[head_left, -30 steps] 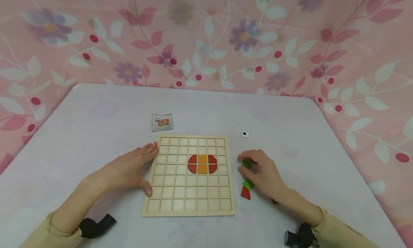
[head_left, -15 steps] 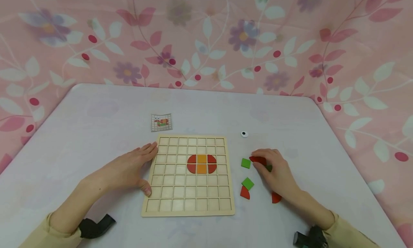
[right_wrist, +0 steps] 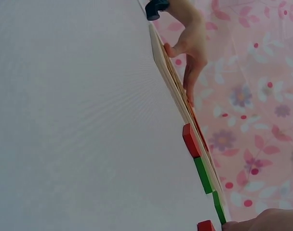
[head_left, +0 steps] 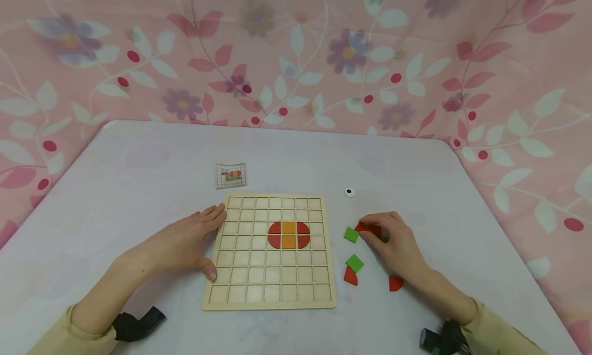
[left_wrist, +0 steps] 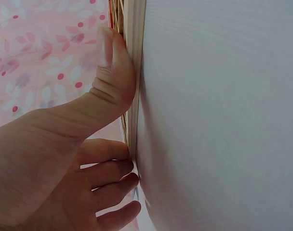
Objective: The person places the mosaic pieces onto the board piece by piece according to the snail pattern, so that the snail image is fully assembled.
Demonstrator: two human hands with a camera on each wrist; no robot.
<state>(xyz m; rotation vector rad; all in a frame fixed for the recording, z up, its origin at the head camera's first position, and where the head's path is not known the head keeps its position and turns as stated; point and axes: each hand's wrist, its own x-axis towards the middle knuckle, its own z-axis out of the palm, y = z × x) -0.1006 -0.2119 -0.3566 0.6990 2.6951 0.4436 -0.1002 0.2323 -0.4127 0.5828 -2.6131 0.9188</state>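
Observation:
My left hand (head_left: 187,240) rests along the left edge of the wooden grid board (head_left: 256,291), fingers fairly straight against its side and the thumb at the lower left edge. Red quarter-circle tiles (head_left: 302,241) and orange square tiles (head_left: 289,227) form a rounded shape on the board. To the right, my right hand (head_left: 395,242) pinches a red tile (head_left: 364,226) between thumb and fingertips, low over the table. More red and a bit of green show under its fingers, partly hidden. One green square tile (head_left: 351,235) lies right by the fingertips.
Nearer the front lie another green tile (head_left: 354,263), a red quarter-circle tile (head_left: 350,276) touching it and a second red tile (head_left: 395,283) by the right wrist. A round eye piece (head_left: 349,192) and a pattern card (head_left: 231,175) lie farther back.
My right hand has moved right off the green square tile, uncovering it, and has come onto the red tile, shifting slightly left most recently. The left hand and board stay put.

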